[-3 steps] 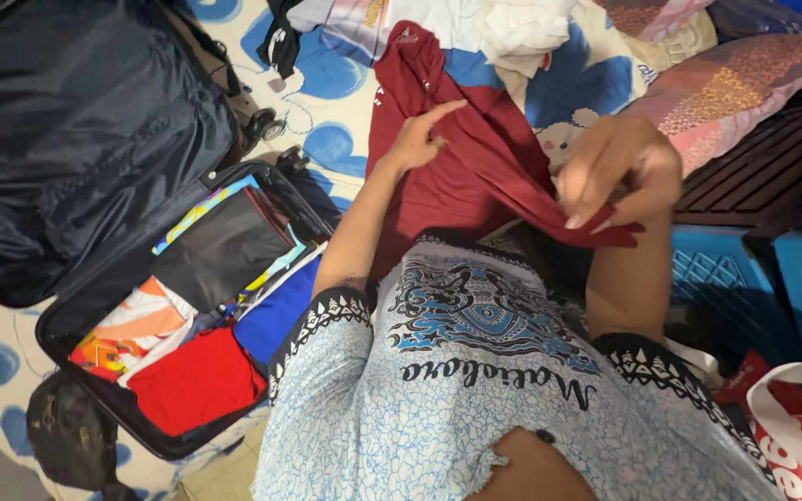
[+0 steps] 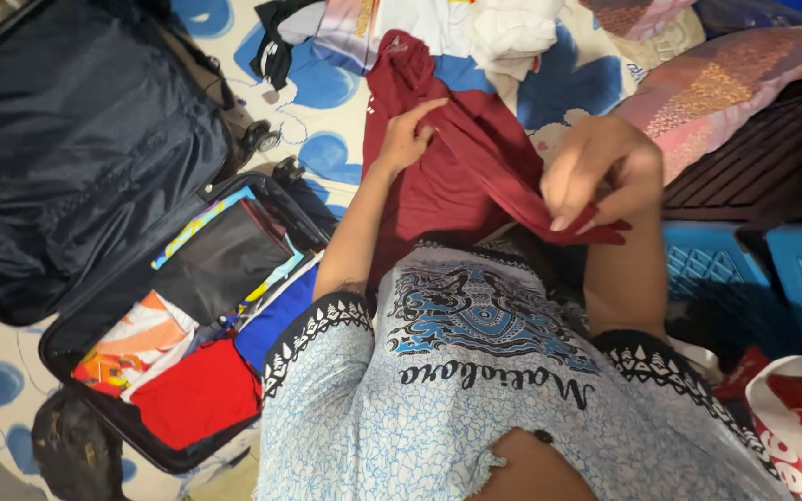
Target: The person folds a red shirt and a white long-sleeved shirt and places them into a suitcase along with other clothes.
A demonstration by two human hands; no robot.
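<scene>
A dark red garment (image 2: pixel 447 176) lies stretched in front of me over a patterned sheet. My left hand (image 2: pixel 408 136) presses on its middle, index finger pointing out along a fold. My right hand (image 2: pixel 596 176) pinches the garment's near right edge and lifts it slightly. An open black suitcase (image 2: pixel 141 427) lies at the left, packed with folded clothes: a red piece (image 2: pixel 199 394), a blue piece (image 2: pixel 276 315), an orange-and-white piece (image 2: pixel 136 339) and a black pouch (image 2: pixel 220 260).
A heap of white and coloured clothes (image 2: pixel 503 32) lies beyond the garment. Pink patterned pillows (image 2: pixel 726 88) rest at the upper right. Blue crates (image 2: pixel 726 269) and a red-and-white bag (image 2: pixel 800 427) stand at the right. A dark bag (image 2: pixel 71 450) sits at the lower left.
Both hands and the red garment sit slightly higher and further left in view; the grip is unchanged.
</scene>
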